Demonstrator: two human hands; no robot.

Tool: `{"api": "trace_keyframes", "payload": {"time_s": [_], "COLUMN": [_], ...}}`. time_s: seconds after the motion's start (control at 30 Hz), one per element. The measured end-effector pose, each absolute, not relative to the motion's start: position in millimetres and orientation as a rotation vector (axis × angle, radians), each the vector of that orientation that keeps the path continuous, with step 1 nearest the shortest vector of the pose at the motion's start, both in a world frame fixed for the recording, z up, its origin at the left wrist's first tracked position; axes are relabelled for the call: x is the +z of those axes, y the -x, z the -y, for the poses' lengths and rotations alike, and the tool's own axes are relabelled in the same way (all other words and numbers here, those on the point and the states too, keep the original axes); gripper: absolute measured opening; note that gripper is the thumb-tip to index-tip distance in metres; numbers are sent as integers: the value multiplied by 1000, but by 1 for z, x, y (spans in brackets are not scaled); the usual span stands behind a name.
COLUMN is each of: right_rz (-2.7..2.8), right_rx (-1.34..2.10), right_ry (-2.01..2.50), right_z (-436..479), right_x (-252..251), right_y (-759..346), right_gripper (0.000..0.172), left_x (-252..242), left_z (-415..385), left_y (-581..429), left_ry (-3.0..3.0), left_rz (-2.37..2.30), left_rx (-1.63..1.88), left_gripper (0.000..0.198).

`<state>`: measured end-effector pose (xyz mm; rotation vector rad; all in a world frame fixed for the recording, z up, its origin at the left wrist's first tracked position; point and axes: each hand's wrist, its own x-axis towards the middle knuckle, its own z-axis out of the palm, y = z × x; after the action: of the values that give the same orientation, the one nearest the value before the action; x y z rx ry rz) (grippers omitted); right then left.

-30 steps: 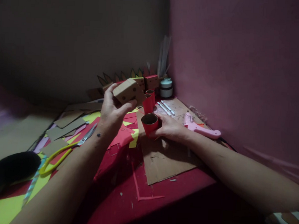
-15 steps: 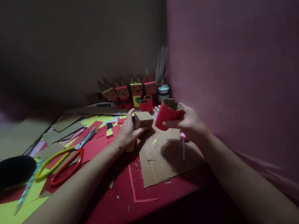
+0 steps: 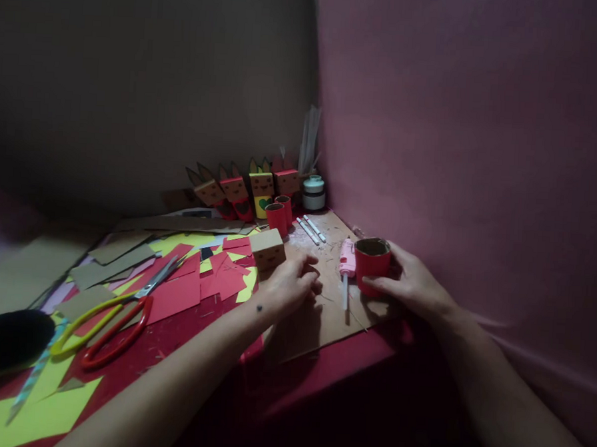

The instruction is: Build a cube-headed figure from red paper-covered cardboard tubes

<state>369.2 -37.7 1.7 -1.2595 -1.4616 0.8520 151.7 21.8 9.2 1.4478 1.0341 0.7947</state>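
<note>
Clearly the right hand (image 3: 413,281) clasps a red tube (image 3: 371,267); the half-open, empty left hand (image 3: 294,284) is near a box (image 3: 268,250).

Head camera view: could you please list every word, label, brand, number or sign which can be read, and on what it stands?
Words, labels, brands, numbers: none readable.
Sign: a green heart on the yellow figure.
Pink glue gun, white pens: any print is too small or blurred.
Red tube in the right hand: no lettering visible.
</note>
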Motion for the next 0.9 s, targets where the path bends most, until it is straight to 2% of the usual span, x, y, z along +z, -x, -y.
{"api": "trace_keyframes", "payload": {"time_s": [0.17,0.37,0.6,0.73,0.9], "right_rz": [1646,1462,1232,1086,1083], "right_rx": [821,892,1057,1094,1254], "right_ry": [1235,1007,810,664,520], "right_z": [36,37,45,48,53], "right_x": [-1,-17,-29,-18,8], "right_y": [-369,-373,-367,-351,-332], "right_gripper": [49,50,44,39,36], "left_x": [-8,-13,-24,-9,18], "left_z": [-40,-47,-26,-6,15], "left_y": [-181,-192,-196,-196,-188], "left_ry": [-1186,-1042,-1079,-1207,-1186], "left_rz": [-862,-635,-446,-406,-407], "left_rx": [740,699,672,880,965], "left_gripper": [22,13,24,19,17]}}
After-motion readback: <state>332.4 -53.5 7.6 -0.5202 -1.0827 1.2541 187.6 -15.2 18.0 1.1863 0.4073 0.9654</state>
